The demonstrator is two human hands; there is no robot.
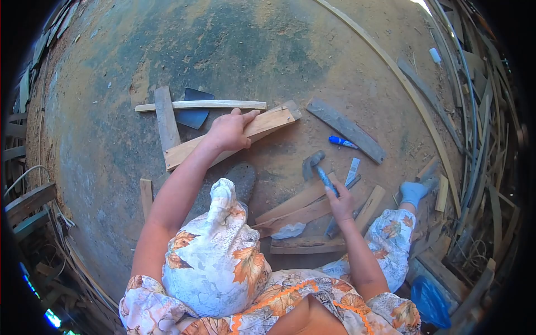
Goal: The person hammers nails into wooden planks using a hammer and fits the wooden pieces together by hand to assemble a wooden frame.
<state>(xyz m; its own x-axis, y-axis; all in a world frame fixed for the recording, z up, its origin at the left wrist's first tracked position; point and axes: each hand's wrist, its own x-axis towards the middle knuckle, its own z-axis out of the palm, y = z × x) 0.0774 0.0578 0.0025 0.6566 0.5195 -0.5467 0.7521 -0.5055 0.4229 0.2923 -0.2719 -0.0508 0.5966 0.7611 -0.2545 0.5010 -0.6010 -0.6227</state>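
The left hand (233, 129) lies over the pale wood piece (269, 121) on the ground (111, 195). Its grip is partly closed, with fingers on the far side and the thumb on the near side. The right hand (341, 202) has its grip closed around the handle of the hammer (321, 174). The hammer is at about 4 o'clock from the pale wood piece, and they do not touch. At 1 o'clock from the hammer are a blue marker (342, 142) and a gray board (346, 130). A thin stick (231, 104) is at 11 o'clock from the left hand, on top of a dark flat sheet (192, 118).
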